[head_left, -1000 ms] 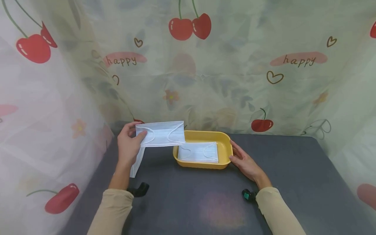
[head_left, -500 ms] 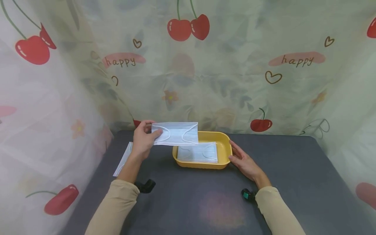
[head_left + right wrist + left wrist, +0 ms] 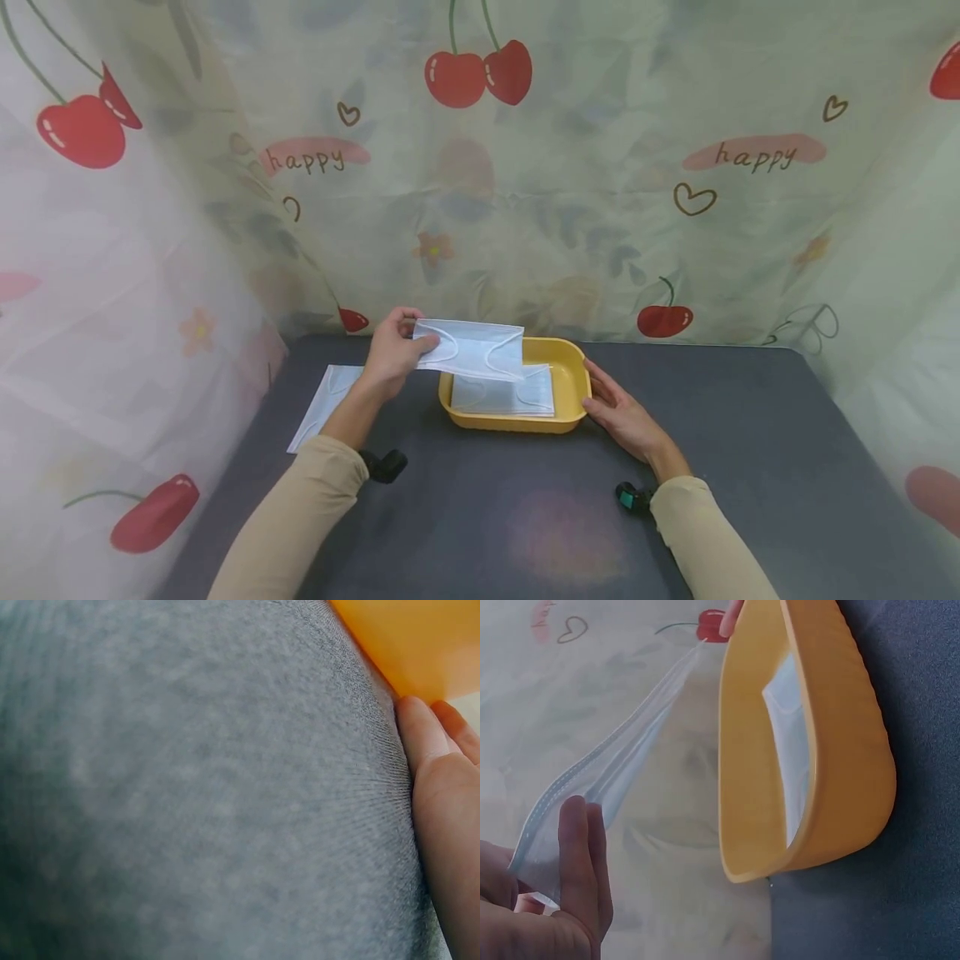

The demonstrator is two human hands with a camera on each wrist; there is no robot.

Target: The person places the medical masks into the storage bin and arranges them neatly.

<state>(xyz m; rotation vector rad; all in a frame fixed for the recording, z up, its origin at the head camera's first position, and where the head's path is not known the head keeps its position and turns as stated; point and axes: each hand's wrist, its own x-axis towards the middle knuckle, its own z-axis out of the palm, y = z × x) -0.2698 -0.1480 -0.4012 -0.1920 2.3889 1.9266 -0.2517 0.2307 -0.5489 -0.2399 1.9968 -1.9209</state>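
My left hand (image 3: 392, 357) pinches the left end of a pale blue face mask (image 3: 472, 346) between thumb and fingers. In the left wrist view this face mask (image 3: 622, 761) slants out from the fingers beside the yellow tray's (image 3: 847, 735) open side. In the head view it overlaps the tray's back left part. Inside the tray (image 3: 573, 379) lie flat face masks (image 3: 502, 398) with white ear loops. My right hand (image 3: 626, 417) touches the tray's right end with extended thumb and fingers; in the right wrist view the thumb (image 3: 424, 739) meets the tray's outer wall.
More face mask material (image 3: 324, 404) lies on the dark grey table (image 3: 480, 508) at the left, partly hidden by the left forearm. A cherry-printed curtain (image 3: 555, 208) hangs behind the table and along both sides.
My left hand has moved right with the face mask, from left of the tray to over its left part. The right hand stays at the tray's right end.
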